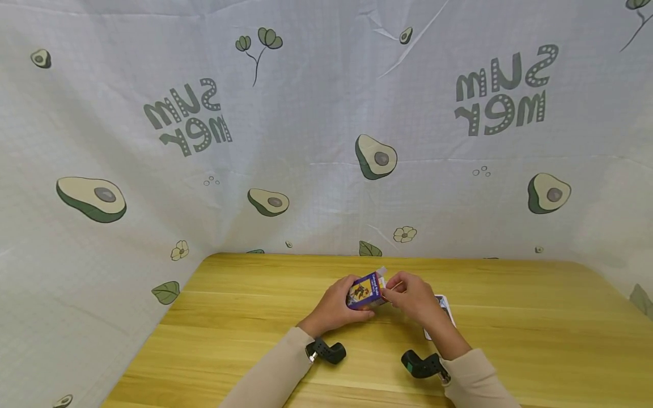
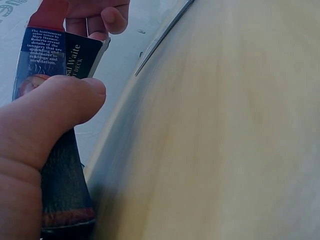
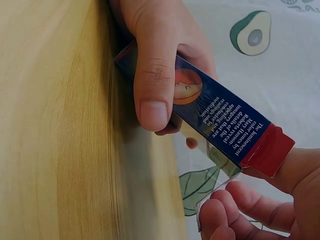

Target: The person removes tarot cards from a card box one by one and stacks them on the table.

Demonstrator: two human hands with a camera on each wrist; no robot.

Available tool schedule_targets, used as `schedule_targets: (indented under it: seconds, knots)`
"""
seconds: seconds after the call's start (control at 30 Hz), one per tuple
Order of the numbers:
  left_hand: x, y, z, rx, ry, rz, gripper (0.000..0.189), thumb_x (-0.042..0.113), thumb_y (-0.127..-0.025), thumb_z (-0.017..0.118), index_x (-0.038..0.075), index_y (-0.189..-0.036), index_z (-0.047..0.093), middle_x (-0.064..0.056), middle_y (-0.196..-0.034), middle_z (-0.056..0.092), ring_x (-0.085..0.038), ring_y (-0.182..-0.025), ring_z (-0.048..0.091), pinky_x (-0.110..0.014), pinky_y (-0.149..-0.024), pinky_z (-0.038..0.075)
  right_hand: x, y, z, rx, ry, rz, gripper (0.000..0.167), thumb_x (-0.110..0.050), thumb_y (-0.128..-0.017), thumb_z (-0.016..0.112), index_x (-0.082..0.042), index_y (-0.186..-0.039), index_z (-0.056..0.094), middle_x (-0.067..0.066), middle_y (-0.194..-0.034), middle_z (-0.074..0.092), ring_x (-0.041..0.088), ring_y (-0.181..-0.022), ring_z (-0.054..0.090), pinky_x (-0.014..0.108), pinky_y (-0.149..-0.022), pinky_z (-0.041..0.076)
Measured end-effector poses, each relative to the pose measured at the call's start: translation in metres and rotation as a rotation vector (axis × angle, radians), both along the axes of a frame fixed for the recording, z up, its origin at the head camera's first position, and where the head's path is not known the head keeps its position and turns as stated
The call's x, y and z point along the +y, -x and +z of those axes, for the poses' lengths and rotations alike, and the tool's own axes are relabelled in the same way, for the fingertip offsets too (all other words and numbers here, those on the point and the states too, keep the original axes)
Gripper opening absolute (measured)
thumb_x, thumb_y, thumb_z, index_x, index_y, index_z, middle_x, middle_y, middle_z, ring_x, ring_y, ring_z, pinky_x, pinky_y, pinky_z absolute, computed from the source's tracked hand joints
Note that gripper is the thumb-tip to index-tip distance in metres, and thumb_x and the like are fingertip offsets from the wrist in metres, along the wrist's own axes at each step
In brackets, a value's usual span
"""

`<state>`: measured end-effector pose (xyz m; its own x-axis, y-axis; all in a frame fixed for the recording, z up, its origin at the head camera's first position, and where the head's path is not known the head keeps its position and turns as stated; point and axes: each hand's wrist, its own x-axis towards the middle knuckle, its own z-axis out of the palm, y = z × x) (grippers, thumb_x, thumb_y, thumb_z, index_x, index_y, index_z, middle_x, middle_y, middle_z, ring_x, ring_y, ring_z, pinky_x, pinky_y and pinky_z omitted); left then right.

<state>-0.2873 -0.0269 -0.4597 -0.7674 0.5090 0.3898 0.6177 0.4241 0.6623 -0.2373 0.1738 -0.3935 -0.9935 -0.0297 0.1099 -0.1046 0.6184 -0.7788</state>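
Observation:
My left hand (image 1: 339, 306) grips a small purple card box (image 1: 363, 292) around its sides, tilted above the wooden table. In the left wrist view its thumb (image 2: 75, 100) lies across the box's printed side. A red side flap (image 3: 270, 151) stands out from the open end. My right hand (image 1: 410, 294) is at that end, thumb and bent fingers (image 3: 240, 200) right by the flaps. The thumb tip is hidden behind the red flap, and I cannot tell whether the fingers pinch anything. White-bordered cards (image 1: 442, 306) lie partly under the right forearm.
The wooden table (image 1: 265, 300) reaches back to a pale cloth (image 1: 316, 113) printed with avocados and lettering. Black camera bands sit on the left wrist (image 1: 329, 351) and right wrist (image 1: 423, 364).

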Motion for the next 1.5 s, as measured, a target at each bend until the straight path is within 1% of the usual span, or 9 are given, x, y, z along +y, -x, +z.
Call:
schedule_targets:
  seconds: [0.23, 0.47, 0.7, 0.9, 1.13, 1.3, 1.5]
  knots:
    - [0.000, -0.001, 0.002, 0.002, 0.007, 0.004, 0.063, 0.040, -0.077, 0.080, 0.011, -0.124, 0.051, 0.004, -0.105, 0.057, -0.006, -0.088, 0.052, -0.021, -0.077, 0.046, 0.002, 0.001, 0.000, -0.002, -0.008, -0.002, 0.021, -0.018, -0.086, 0.070, 0.000, -0.094, 0.062, 0.006, -0.078, 0.062, 0.017, -0.066, 0.058, 0.030, -0.057, 0.045]
    - [0.001, 0.000, 0.002, -0.004, 0.014, 0.012, 0.062, 0.041, -0.077, 0.079, 0.014, -0.124, 0.051, 0.004, -0.105, 0.057, -0.006, -0.088, 0.052, -0.021, -0.077, 0.046, 0.006, 0.002, 0.002, -0.024, -0.009, 0.000, 0.023, -0.021, -0.087, 0.070, 0.000, -0.095, 0.066, 0.005, -0.079, 0.064, 0.019, -0.069, 0.062, 0.030, -0.059, 0.046]
    - [0.000, -0.001, 0.002, -0.007, 0.026, 0.019, 0.063, 0.042, -0.077, 0.079, 0.015, -0.126, 0.050, 0.004, -0.107, 0.056, -0.007, -0.090, 0.052, -0.021, -0.078, 0.045, 0.009, 0.001, 0.007, -0.053, -0.015, 0.002, 0.023, -0.022, -0.088, 0.068, -0.001, -0.097, 0.069, 0.005, -0.082, 0.066, 0.020, -0.071, 0.060, 0.030, -0.059, 0.046]
    - [0.000, -0.001, 0.002, 0.005, 0.033, 0.022, 0.063, 0.042, -0.077, 0.079, 0.015, -0.126, 0.050, 0.004, -0.107, 0.057, -0.007, -0.090, 0.052, -0.021, -0.078, 0.045, 0.015, 0.000, 0.011, -0.043, -0.025, 0.008, 0.026, -0.023, -0.089, 0.067, 0.001, -0.101, 0.068, 0.007, -0.086, 0.066, 0.022, -0.073, 0.057, 0.031, -0.060, 0.048]
    - [0.000, -0.001, 0.002, -0.012, 0.038, 0.028, 0.064, 0.043, -0.077, 0.079, 0.015, -0.127, 0.049, 0.004, -0.108, 0.057, -0.007, -0.093, 0.052, -0.022, -0.080, 0.045, 0.023, 0.001, 0.013, -0.046, -0.013, -0.011, 0.026, -0.022, -0.089, 0.065, 0.000, -0.103, 0.067, 0.009, -0.090, 0.065, 0.024, -0.076, 0.058, 0.031, -0.063, 0.049]
    - [0.000, 0.000, 0.001, -0.009, 0.039, 0.033, 0.065, 0.044, -0.076, 0.079, 0.016, -0.127, 0.050, 0.004, -0.109, 0.057, -0.008, -0.093, 0.052, -0.022, -0.080, 0.045, 0.029, 0.002, 0.015, -0.037, -0.012, -0.001, 0.029, -0.022, -0.091, 0.064, 0.003, -0.105, 0.065, 0.011, -0.092, 0.066, 0.023, -0.077, 0.059, 0.034, -0.064, 0.051]
    - [0.000, 0.001, 0.001, 0.007, 0.045, 0.035, 0.066, 0.044, -0.076, 0.079, 0.015, -0.127, 0.050, 0.004, -0.110, 0.057, -0.007, -0.093, 0.052, -0.022, -0.080, 0.044, 0.035, 0.002, 0.018, -0.052, 0.007, -0.009, 0.032, -0.023, -0.091, 0.064, 0.004, -0.109, 0.062, 0.013, -0.093, 0.067, 0.023, -0.077, 0.060, 0.034, -0.059, 0.049]
